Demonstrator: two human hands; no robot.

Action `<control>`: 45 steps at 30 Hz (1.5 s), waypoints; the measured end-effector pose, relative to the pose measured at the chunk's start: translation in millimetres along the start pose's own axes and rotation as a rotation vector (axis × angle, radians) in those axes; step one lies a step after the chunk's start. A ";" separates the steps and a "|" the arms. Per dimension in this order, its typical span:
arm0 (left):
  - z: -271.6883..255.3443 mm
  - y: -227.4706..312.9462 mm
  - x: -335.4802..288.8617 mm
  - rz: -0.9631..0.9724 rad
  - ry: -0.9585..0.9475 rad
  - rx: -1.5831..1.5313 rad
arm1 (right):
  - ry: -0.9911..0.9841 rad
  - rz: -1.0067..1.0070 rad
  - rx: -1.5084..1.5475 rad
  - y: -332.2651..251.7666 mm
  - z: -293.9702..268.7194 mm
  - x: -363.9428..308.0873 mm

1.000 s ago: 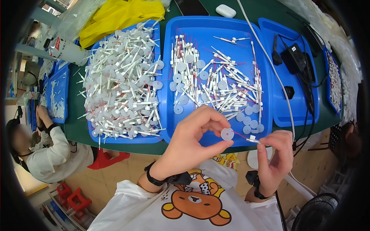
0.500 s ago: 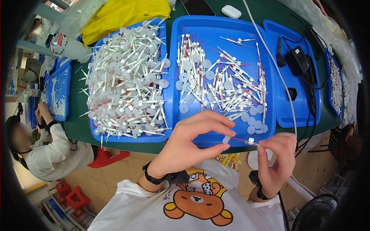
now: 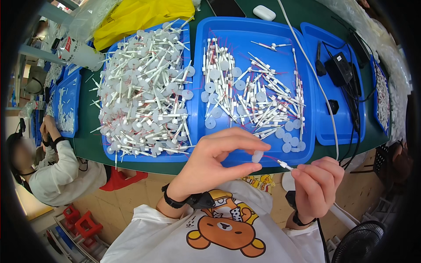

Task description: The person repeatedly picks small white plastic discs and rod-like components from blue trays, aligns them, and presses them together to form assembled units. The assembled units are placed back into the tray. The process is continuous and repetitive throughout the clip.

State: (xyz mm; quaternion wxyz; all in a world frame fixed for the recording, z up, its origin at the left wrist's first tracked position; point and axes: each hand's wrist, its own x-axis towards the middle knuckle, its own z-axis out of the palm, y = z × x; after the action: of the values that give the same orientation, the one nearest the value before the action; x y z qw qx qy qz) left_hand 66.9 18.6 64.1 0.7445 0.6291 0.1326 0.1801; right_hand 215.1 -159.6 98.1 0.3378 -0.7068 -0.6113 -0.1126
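Observation:
Between the thumb and fingers of my left hand (image 3: 219, 160) sits a small translucent white disc (image 3: 257, 156). My right hand (image 3: 318, 186) pinches the end of a slim white stick-shaped part (image 3: 285, 165), which slants up toward the disc. A thin red wire runs in a curve from the stick part to the disc. Both hands are over the near edge of a blue tray (image 3: 256, 27), where many similar white sticks, red wires and loose discs lie.
Left of that stands a tray heaped with a pile of white sticks and discs (image 3: 140, 92). On the right, a blue tray (image 3: 326, 127) holds a black power adapter (image 3: 340, 70) and cables. A white cable (image 3: 307, 61) crosses the table. Another person (image 3: 61, 168) sits at the far left.
My right hand has shifted slightly right and down. The stick part now tilts more steeply and the red wire bows more. My left hand keeps the disc in nearly the same place.

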 end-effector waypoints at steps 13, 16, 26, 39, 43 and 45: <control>1.6 -6.5 0.7 0.066 0.075 0.021 | -0.027 0.067 0.123 0.7 0.7 1.4; -0.9 -10.0 0.5 0.089 0.035 -0.061 | -0.027 0.075 0.129 1.0 0.2 1.3; 2.6 -12.7 -1.7 -0.007 -0.008 -0.263 | -0.021 0.013 0.123 -4.9 -0.1 2.2; 11.2 -6.5 -2.7 0.101 -0.018 0.053 | -0.129 -0.006 0.151 -5.6 10.0 6.3; 17.8 -1.7 -9.9 0.183 0.057 0.263 | -0.195 0.064 0.217 -6.9 11.3 3.6; 16.2 2.3 -12.2 0.202 0.032 0.306 | -0.243 0.125 0.319 -8.9 9.0 6.8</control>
State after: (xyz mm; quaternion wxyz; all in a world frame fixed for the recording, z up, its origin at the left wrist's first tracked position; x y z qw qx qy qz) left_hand 62.5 -0.9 68.8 0.6160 0.7422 0.1063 0.2416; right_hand 205.9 -148.5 98.3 0.3754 -0.6893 -0.6126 0.0929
